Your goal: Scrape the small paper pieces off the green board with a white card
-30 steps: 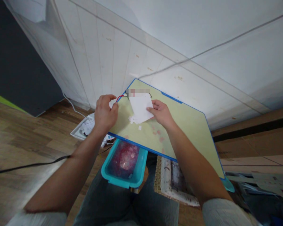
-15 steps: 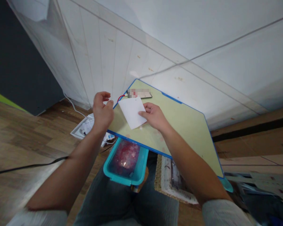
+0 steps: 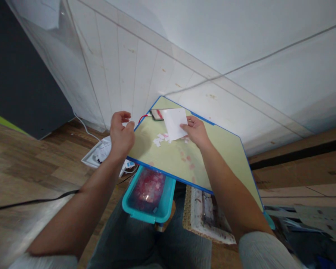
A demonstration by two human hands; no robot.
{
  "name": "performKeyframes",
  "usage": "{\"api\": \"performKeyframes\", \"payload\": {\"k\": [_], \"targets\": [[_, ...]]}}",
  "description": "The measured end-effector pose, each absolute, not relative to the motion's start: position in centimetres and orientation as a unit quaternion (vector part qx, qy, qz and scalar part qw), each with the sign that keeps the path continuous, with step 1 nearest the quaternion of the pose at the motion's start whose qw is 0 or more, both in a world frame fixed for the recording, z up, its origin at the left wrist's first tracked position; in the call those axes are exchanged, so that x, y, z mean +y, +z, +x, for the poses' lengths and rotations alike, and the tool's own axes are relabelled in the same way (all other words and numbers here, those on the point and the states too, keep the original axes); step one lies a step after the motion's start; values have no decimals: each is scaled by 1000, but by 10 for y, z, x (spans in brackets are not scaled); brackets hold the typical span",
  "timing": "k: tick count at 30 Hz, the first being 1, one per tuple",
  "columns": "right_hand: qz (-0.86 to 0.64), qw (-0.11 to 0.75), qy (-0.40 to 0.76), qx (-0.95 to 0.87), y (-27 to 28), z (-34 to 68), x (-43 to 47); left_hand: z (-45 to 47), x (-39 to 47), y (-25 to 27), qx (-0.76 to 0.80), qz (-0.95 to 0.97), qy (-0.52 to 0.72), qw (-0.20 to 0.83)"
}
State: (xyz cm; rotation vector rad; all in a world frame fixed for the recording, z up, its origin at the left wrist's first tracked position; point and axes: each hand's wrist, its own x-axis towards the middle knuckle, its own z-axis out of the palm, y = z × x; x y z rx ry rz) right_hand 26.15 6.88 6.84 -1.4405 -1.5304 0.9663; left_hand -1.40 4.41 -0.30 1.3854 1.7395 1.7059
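Observation:
My right hand [image 3: 196, 130] pinches a white square sheet of paper [image 3: 175, 123] by its right edge, above the yellow, blue-rimmed tabletop [image 3: 221, 145]. Beneath the sheet lie several small white paper pieces [image 3: 160, 139], partly covered by it. Fainter pinkish pieces [image 3: 187, 158] are scattered closer to me. Off the table's left edge hovers my left hand [image 3: 122, 130], its fingers loosely curled and the thumb apart, with nothing visible in it. A phone [image 3: 157, 114] with a red cable sits behind the sheet, its right part hidden.
A turquoise basket [image 3: 126, 203] holding a bag of reddish pieces [image 3: 149, 190] is below the front edge. Right of it stands a woven, cloth-lined basket [image 3: 188, 213]. A white box [image 3: 89, 160] is on the floor at left. The white wall [image 3: 145, 71] borders the table's back.
My right hand has carried the white sheet to the right and slightly back, uncovering the small white pieces and covering part of the phone. My left hand has hardly moved.

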Motion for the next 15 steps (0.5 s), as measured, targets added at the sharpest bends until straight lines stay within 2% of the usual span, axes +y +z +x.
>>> {"api": "performKeyframes", "payload": {"k": [3, 7, 11, 15], "targets": [[-615, 396, 346, -588, 93, 305, 57, -14, 44, -4, 611, 491, 598, 166], [-720, 314, 294, -545, 112, 393, -11, -14, 42, -4, 604, 495, 603, 164], [-827, 244, 305, -404, 96, 455, -95, -14, 42, -6, 594, 500, 606, 174], [-845, 218, 332, -358, 79, 442, -140, -15, 45, -10, 582, 500, 619, 167]]}}
